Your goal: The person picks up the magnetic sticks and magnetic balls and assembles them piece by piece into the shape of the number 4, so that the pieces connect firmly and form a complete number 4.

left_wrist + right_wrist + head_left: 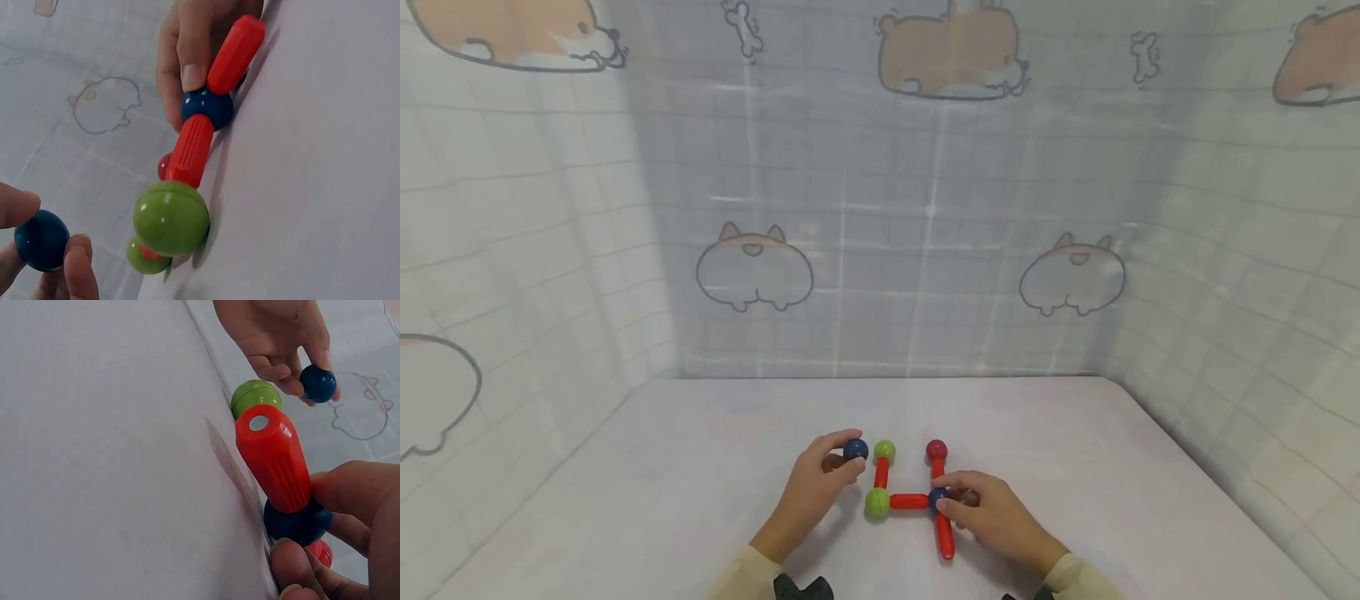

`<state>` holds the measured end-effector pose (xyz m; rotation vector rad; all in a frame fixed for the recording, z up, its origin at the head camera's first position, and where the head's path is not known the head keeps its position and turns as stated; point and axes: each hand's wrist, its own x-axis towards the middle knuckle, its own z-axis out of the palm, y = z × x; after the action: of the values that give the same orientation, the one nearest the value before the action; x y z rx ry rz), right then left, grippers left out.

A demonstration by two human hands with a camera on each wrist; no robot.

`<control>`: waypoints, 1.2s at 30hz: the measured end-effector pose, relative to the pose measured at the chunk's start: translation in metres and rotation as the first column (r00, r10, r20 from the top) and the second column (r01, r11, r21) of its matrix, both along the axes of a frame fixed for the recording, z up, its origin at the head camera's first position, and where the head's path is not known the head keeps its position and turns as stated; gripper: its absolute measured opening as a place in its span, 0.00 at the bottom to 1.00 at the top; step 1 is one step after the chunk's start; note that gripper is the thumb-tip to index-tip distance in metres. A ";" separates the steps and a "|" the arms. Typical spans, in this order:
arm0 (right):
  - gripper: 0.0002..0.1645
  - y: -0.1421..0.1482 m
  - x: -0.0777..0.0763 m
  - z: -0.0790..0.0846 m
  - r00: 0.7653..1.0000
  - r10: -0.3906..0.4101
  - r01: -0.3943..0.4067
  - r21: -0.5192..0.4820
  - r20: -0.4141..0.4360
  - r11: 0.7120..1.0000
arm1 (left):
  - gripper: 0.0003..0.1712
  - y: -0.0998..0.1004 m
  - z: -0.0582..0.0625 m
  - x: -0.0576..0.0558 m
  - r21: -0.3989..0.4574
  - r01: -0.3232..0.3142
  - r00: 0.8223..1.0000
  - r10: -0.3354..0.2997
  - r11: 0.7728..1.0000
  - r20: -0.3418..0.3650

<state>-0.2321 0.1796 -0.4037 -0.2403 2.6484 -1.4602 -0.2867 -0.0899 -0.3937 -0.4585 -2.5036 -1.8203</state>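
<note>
My left hand (818, 477) pinches a loose blue ball (855, 450) between thumb and fingers, beside the far green ball (885, 451). Thumb and fingers of my right hand (996, 510) grip another blue ball (937, 499), part of a joined ball-and-rod figure on the table. From that ball one red rod (909, 501) runs left to the near green ball (877, 503), another reaches back to a red ball (936, 450). A third red rod (275, 459) points toward me, its free end showing a round metal disc. The near and far green balls are joined by a short red rod (882, 473).
The figure lies on a pale cloth-covered table (715, 433). Behind and at both sides hang pale curtains (880, 183) with a grid and corgi drawings. Dark wrist straps (803, 588) show at the lower edge.
</note>
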 end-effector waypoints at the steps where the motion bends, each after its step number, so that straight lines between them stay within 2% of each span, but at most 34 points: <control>1: 0.25 -0.001 0.000 0.000 1.000 0.002 -0.002 -0.001 0.000 1.000 | 0.25 0.000 0.000 0.000 0.008 0.010 1.000 -0.010 1.000 0.007; 6: 0.25 -0.003 -0.002 -0.001 1.000 0.010 -0.010 0.001 0.003 1.000 | 0.26 -0.002 0.001 0.008 0.026 0.053 0.998 -0.054 0.998 0.020; 12: 0.25 -0.001 -0.002 -0.001 1.000 -0.004 0.004 0.021 0.001 1.000 | 0.27 0.003 0.004 0.014 -0.005 0.084 0.996 -0.084 0.996 -0.002; 20: 0.26 0.001 -0.003 0.000 1.000 -0.020 0.020 0.035 0.000 0.999 | 0.22 0.018 0.006 0.023 -0.068 0.166 0.982 -0.171 0.984 -0.076; 22: 0.26 0.001 -0.003 0.000 1.000 -0.016 0.016 0.034 0.000 0.999 | 0.20 0.021 0.006 0.026 -0.077 0.179 0.980 -0.185 0.981 -0.069; 24: 0.26 0.001 -0.004 -0.001 1.000 -0.010 0.010 0.028 -0.004 1.000 | 0.19 0.023 0.007 0.029 -0.070 0.219 0.973 -0.223 0.973 -0.066; 26: 0.26 0.001 -0.004 -0.001 1.000 -0.005 0.005 0.029 -0.010 1.000 | 0.19 0.025 0.008 0.032 -0.049 0.271 0.961 -0.273 0.961 -0.038; 28: 0.26 0.000 -0.004 0.000 1.000 0.000 0.001 0.028 -0.017 1.000 | 0.18 0.027 0.009 0.035 -0.013 0.338 0.941 -0.338 0.941 0.002; 32: 0.24 -0.001 -0.003 0.003 1.000 0.000 0.000 0.036 -0.017 0.999 | 0.17 0.032 0.008 0.038 0.072 0.459 0.881 -0.464 0.885 0.093; 36: 0.25 -0.001 -0.002 0.004 1.000 -0.003 0.004 0.040 -0.008 0.999 | 0.16 0.034 0.004 0.040 0.092 0.527 0.831 -0.535 0.845 0.151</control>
<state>-0.2340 0.1782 -0.3992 -0.2387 2.6829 -1.4087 -0.2466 -0.0559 -0.3898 -1.1485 -2.6165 -2.1673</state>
